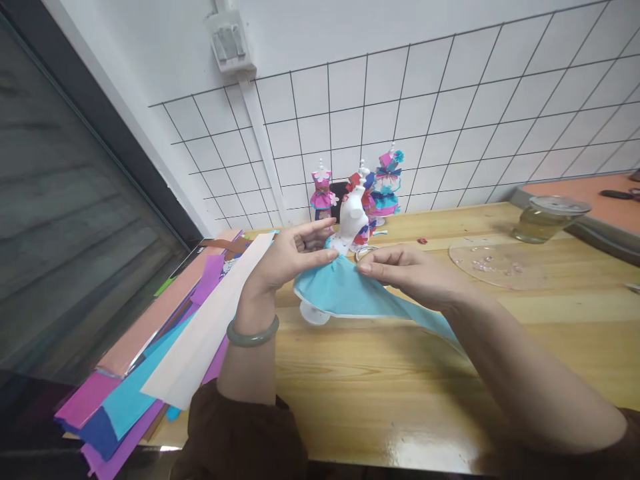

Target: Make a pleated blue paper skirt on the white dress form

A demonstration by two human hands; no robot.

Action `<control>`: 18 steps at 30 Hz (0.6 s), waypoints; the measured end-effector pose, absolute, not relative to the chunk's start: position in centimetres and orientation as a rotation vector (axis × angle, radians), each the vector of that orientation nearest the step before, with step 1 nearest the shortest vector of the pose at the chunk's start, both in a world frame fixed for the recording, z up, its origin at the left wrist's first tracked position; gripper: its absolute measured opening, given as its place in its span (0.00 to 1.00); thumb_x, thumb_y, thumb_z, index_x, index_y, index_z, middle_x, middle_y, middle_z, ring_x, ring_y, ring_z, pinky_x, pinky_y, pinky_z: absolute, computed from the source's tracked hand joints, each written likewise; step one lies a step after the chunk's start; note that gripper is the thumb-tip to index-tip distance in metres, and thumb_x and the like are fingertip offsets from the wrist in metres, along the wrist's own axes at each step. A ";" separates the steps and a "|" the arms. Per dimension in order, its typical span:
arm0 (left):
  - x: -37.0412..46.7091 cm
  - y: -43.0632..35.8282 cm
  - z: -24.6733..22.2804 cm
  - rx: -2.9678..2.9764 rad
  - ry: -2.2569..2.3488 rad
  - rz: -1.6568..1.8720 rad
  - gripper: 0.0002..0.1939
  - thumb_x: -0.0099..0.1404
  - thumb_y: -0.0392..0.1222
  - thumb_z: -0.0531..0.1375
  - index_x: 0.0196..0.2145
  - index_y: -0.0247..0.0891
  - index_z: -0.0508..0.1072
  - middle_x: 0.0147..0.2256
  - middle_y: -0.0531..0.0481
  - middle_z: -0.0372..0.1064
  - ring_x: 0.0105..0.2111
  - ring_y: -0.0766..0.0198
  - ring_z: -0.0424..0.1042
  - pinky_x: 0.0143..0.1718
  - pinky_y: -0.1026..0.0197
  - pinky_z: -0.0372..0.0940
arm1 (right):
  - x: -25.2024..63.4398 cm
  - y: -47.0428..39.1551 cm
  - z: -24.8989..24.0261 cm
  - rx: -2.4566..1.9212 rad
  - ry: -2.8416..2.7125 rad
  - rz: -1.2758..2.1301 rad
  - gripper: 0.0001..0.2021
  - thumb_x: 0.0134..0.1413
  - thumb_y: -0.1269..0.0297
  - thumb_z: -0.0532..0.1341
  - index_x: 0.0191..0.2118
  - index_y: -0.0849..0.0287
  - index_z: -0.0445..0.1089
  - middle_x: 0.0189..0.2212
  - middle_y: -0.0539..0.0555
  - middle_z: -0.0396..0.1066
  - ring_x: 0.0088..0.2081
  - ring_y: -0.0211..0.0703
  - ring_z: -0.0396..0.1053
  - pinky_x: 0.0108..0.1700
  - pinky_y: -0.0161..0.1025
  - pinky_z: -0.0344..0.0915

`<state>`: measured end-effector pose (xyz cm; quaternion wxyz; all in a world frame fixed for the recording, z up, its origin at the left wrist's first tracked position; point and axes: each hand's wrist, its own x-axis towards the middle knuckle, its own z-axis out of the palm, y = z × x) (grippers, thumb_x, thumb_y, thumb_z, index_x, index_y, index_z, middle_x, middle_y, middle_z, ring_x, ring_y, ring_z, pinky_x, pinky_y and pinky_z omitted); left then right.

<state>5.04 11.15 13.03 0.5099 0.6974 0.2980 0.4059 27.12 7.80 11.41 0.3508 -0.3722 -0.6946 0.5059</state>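
A small white dress form [353, 212] stands tilted in front of me on its round base [315, 313]. Light blue crepe paper [345, 288] is gathered around its waist like a skirt, and a long tail of it trails to the right under my right forearm. My left hand [300, 250] holds the form at the waist, thumb pressed on the gathered edge and index finger stretched behind. With thumb and fingers pinched together, my right hand [400, 270] grips the paper's upper edge just right of the waist.
Several dressed mini forms [387, 183] stand at the back by the gridded white wall. Coloured crepe sheets [200, 327] are piled at left. On the right are a clear round tray [500, 265] with small bits, a lidded cup of liquid [547, 219] and an orange mat [595, 200].
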 end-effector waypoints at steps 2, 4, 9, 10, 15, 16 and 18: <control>5.0 11.1 13.1 1.684 0.718 0.965 0.34 0.51 0.40 0.69 0.55 0.42 0.67 0.52 0.41 0.68 0.54 0.48 0.65 0.54 0.46 0.60 | 26.9 7.7 11.4 -0.921 -1.720 1.444 0.15 0.50 0.50 0.63 0.28 0.59 0.71 0.26 0.50 0.65 0.28 0.35 0.61 0.30 0.35 0.59; 4.9 11.1 13.1 1.691 0.724 0.969 0.33 0.51 0.40 0.68 0.55 0.42 0.67 0.52 0.40 0.68 0.54 0.47 0.64 0.53 0.46 0.60 | 26.8 7.7 11.4 -0.918 -1.634 1.476 0.14 0.48 0.52 0.65 0.29 0.59 0.71 0.27 0.50 0.66 0.29 0.35 0.62 0.31 0.35 0.59; 5.0 11.0 13.1 1.702 0.742 0.999 0.34 0.51 0.40 0.68 0.55 0.41 0.67 0.51 0.40 0.68 0.54 0.48 0.64 0.52 0.47 0.61 | 26.7 7.2 11.7 -0.970 -1.570 1.364 0.12 0.45 0.55 0.67 0.29 0.59 0.70 0.26 0.49 0.67 0.28 0.35 0.62 0.29 0.35 0.57; 5.1 11.0 13.1 1.700 0.736 1.004 0.34 0.50 0.40 0.69 0.55 0.41 0.66 0.51 0.40 0.68 0.53 0.49 0.65 0.52 0.47 0.61 | 26.7 7.1 11.8 -0.974 -1.584 1.354 0.12 0.45 0.56 0.67 0.29 0.59 0.69 0.26 0.49 0.66 0.28 0.34 0.61 0.29 0.34 0.57; 5.6 10.8 13.2 1.725 0.701 1.015 0.33 0.50 0.41 0.69 0.54 0.41 0.68 0.49 0.42 0.69 0.50 0.52 0.68 0.51 0.50 0.62 | 26.5 7.1 11.8 -0.947 -1.670 1.320 0.13 0.45 0.58 0.68 0.30 0.58 0.65 0.24 0.45 0.61 0.27 0.32 0.58 0.28 0.33 0.55; 5.6 10.8 13.2 1.732 0.700 1.011 0.33 0.50 0.41 0.69 0.54 0.41 0.68 0.49 0.42 0.69 0.50 0.53 0.68 0.51 0.51 0.62 | 26.5 7.1 11.7 -0.951 -1.680 1.320 0.13 0.45 0.58 0.67 0.31 0.58 0.65 0.24 0.45 0.60 0.27 0.33 0.58 0.28 0.33 0.55; 5.7 10.7 13.2 1.738 0.702 1.005 0.32 0.51 0.42 0.68 0.54 0.41 0.68 0.49 0.42 0.69 0.50 0.53 0.67 0.51 0.51 0.61 | 26.5 7.1 11.7 -0.965 -1.689 1.337 0.14 0.47 0.55 0.66 0.34 0.58 0.66 0.26 0.46 0.61 0.28 0.33 0.59 0.29 0.33 0.55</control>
